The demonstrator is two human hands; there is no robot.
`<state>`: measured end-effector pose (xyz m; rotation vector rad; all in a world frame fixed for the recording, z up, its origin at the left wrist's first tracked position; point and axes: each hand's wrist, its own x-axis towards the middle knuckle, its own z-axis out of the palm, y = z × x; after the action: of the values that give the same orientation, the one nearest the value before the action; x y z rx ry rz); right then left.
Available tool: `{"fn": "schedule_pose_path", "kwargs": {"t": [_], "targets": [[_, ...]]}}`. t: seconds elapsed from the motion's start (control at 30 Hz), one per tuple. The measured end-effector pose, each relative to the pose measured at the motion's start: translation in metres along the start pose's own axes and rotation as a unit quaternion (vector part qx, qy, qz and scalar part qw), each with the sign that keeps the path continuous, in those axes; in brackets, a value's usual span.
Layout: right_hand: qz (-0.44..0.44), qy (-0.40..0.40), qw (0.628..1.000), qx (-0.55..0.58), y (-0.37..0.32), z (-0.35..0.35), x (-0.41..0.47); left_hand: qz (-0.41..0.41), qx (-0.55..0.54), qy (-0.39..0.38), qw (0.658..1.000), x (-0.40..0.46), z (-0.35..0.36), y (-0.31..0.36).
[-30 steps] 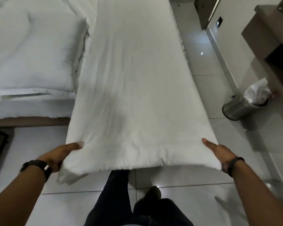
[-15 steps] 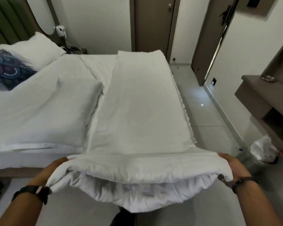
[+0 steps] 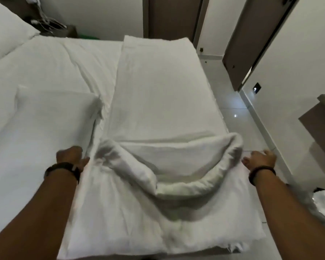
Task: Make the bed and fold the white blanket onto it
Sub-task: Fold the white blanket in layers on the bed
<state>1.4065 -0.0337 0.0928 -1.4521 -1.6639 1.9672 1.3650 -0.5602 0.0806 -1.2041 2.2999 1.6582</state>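
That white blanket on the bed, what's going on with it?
A person is folding the white blanket, a long strip lying along the bed's right side. The left hand and right hand grip its near end at either side, carrying it over toward the far end. The middle sags between them; the fold isn't laid flat yet.

we see the blanket (image 3: 158,94) lying along the bed's (image 3: 45,72) right side. a pillow (image 3: 51,117) lies left of it, another pillow (image 3: 6,34) far behind.

Both hands grip the white blanket (image 3: 158,102): left hand (image 3: 71,156) at nine o'clock, right hand (image 3: 259,160) at three, its near end doubled over on the bed (image 3: 45,72).
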Motion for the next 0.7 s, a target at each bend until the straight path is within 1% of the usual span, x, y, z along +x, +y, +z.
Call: {"fn": "schedule_pose_path", "kwargs": {"t": [0.03, 0.07, 0.1, 0.13, 0.17, 0.2, 0.23, 0.27, 0.3, 0.37, 0.4, 0.43, 0.47, 0.57, 0.6, 0.63, 0.7], "targets": [[-0.089, 0.01, 0.99, -0.108, 0.004, 0.006, -0.005, 0.031, 0.019, 0.008, 0.999, -0.009, 0.003, 0.007], [-0.181, -0.014, 0.945, -0.273, 0.009, 0.009, -0.021, 0.155, 0.121, 0.03, 0.98, -0.012, 0.009, 0.007], [-0.266, -0.055, 0.878, -0.393, 0.026, 0.013, -0.022, 0.287, 0.212, -0.001, 0.934, -0.017, 0.019, 0.005], [-0.304, -0.095, 0.81, -0.492, 0.037, 0.025, -0.025, 0.385, 0.296, -0.053, 0.872, -0.01, 0.035, 0.0], [-0.325, -0.134, 0.741, -0.572, 0.05, 0.039, -0.015, 0.464, 0.384, -0.113, 0.791, 0.006, 0.055, -0.009], [-0.325, -0.165, 0.668, -0.648, 0.059, 0.051, -0.015, 0.51, 0.464, -0.172, 0.703, 0.011, 0.074, -0.014], [-0.33, -0.18, 0.593, -0.712, 0.068, 0.059, -0.002, 0.511, 0.538, -0.221, 0.633, 0.015, 0.092, -0.021], [-0.326, -0.186, 0.555, -0.743, 0.07, 0.066, 0.008, 0.49, 0.596, -0.25, 0.585, 0.015, 0.107, -0.021], [-0.324, -0.192, 0.529, -0.76, 0.069, 0.074, 0.018, 0.472, 0.626, -0.27, 0.559, 0.022, 0.123, -0.023], [-0.328, -0.206, 0.459, -0.799, 0.069, 0.09, 0.031, 0.452, 0.66, -0.263, 0.54, 0.03, 0.141, -0.021], [-0.337, -0.213, 0.41, -0.82, 0.07, 0.095, 0.039, 0.447, 0.672, -0.257, 0.531, 0.036, 0.148, -0.019], [-0.342, -0.211, 0.376, -0.835, 0.067, 0.098, 0.046, 0.44, 0.679, -0.256, 0.53, 0.042, 0.15, -0.016], [-0.353, -0.188, 0.377, -0.836, 0.06, 0.096, 0.056, 0.425, 0.68, -0.251, 0.542, 0.05, 0.148, -0.011], [-0.393, -0.083, 0.471, -0.785, 0.028, 0.08, 0.095, 0.35, 0.641, -0.209, 0.65, 0.077, 0.123, 0.012], [-0.409, -0.059, 0.482, -0.773, 0.022, 0.076, 0.11, 0.343, 0.634, -0.196, 0.665, 0.084, 0.12, 0.02], [-0.425, -0.052, 0.481, -0.765, 0.019, 0.075, 0.122, 0.355, 0.638, -0.186, 0.657, 0.09, 0.124, 0.023], [-0.413, -0.104, 0.483, -0.765, 0.025, 0.082, 0.135, 0.385, 0.657, -0.178, 0.624, 0.091, 0.141, 0.021]]}}
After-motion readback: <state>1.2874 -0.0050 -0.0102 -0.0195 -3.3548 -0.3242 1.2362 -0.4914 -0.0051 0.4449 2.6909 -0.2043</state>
